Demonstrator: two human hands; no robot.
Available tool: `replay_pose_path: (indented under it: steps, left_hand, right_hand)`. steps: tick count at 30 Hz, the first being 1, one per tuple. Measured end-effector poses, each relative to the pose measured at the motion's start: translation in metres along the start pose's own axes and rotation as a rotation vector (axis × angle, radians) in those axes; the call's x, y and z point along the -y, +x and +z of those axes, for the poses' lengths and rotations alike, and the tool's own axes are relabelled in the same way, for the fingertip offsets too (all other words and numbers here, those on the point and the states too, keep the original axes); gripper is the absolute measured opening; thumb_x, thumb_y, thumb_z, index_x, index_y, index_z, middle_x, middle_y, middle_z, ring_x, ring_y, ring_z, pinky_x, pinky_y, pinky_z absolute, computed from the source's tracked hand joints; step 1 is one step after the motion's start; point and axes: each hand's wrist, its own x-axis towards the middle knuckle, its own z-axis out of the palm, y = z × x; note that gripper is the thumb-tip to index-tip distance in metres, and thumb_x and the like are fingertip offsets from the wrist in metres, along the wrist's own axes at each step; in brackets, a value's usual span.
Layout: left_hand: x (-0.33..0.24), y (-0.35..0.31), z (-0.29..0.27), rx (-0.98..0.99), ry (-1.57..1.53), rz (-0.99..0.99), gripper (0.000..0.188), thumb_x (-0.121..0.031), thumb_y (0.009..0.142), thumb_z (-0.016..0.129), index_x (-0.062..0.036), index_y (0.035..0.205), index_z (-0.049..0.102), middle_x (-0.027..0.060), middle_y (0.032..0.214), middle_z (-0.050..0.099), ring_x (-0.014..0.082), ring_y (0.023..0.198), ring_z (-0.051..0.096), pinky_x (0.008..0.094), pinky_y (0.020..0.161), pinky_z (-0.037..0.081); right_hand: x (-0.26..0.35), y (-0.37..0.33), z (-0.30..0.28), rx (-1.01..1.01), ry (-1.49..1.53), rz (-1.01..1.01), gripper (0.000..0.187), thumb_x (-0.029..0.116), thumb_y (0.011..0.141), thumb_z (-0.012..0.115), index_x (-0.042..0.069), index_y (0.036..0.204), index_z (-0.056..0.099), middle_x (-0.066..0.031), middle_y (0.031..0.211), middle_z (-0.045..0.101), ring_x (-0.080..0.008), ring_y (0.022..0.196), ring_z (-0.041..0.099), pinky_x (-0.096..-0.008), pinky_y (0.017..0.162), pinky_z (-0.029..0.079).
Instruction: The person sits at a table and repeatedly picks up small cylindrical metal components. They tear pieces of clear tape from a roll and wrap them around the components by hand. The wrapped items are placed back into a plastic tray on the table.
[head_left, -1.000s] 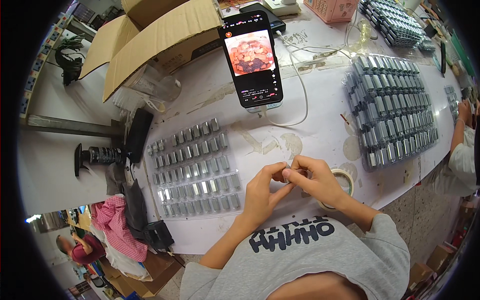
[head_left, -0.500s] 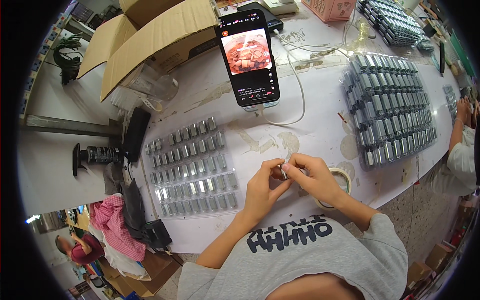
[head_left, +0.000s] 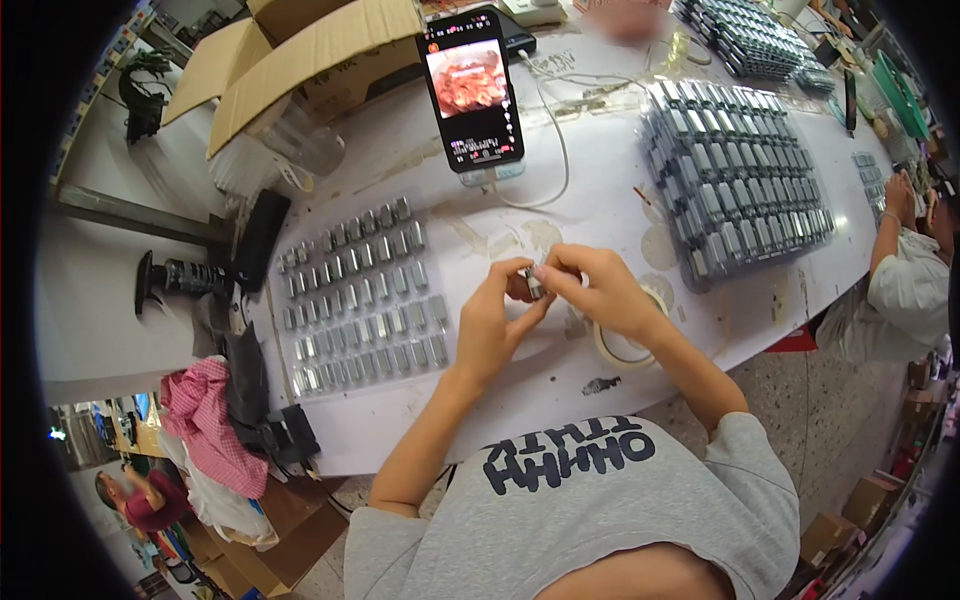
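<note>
A small silver metal block [head_left: 535,288], shaped like the pieces in the trays, is pinched between my two hands over the white table. The thumb and fingers of my left hand [head_left: 487,325] grip it from the left. My right hand [head_left: 607,288] closes on its upper end, fingertips covering part of it. To the left lies a clear plastic tray [head_left: 437,283] with rows of similar silver blocks. A roll of pale tape [head_left: 601,343] lies under my right wrist, partly hidden by the forearm.
A phone [head_left: 470,140] stands lit beyond my hands, its white cable [head_left: 566,165] looping right. Stacked filled trays [head_left: 705,284] rise at the right. An open cardboard box [head_left: 330,65] sits far left, a black bottle [head_left: 195,278] left. Another person [head_left: 905,275] is at the right edge.
The whole view has shifted, so table things appear further up and left. My hands still hold the metal block together, and more of its silver side shows.
</note>
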Motion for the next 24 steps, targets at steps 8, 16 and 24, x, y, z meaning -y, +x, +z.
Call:
replay_pose_path:
  steps: [8,16,24]
  left_hand:
    - [-0.028,-0.001,-0.024,0.071,-0.015,0.165,0.038,-0.008,0.066,0.074,-0.0053,0.096,0.052,0.0046,0.068,0.056,0.0126,0.063,0.056,0.024,0.061,0.047]
    - [-0.037,-0.005,-0.035,0.093,0.047,0.326,0.042,-0.005,0.062,0.074,-0.0043,0.099,0.053,0.0021,0.074,0.056,0.0094,0.066,0.054,0.0221,0.065,0.045]
    - [-0.038,-0.008,-0.041,0.15,0.051,0.277,0.048,-0.003,0.062,0.074,0.0003,0.104,0.05,0.0043,0.098,0.055,0.0098,0.078,0.049,0.0228,0.078,0.04]
  right_hand:
    - [0.02,-0.013,-0.017,0.275,0.356,0.064,0.029,0.027,0.088,0.054,0.004,0.071,0.055,0.0044,0.059,0.044,-0.0025,0.055,0.038,-0.0183,0.05,0.028]
    - [0.035,-0.023,-0.02,0.368,0.422,0.054,0.031,0.029,0.09,0.05,0.003,0.073,0.056,0.0045,0.057,0.043,-0.0021,0.05,0.033,-0.0184,0.048,0.025]
    - [0.032,-0.023,-0.026,0.439,0.377,0.015,0.025,0.025,0.088,0.055,0.003,0.077,0.056,0.0025,0.07,0.051,-0.002,0.065,0.044,-0.0165,0.057,0.033]
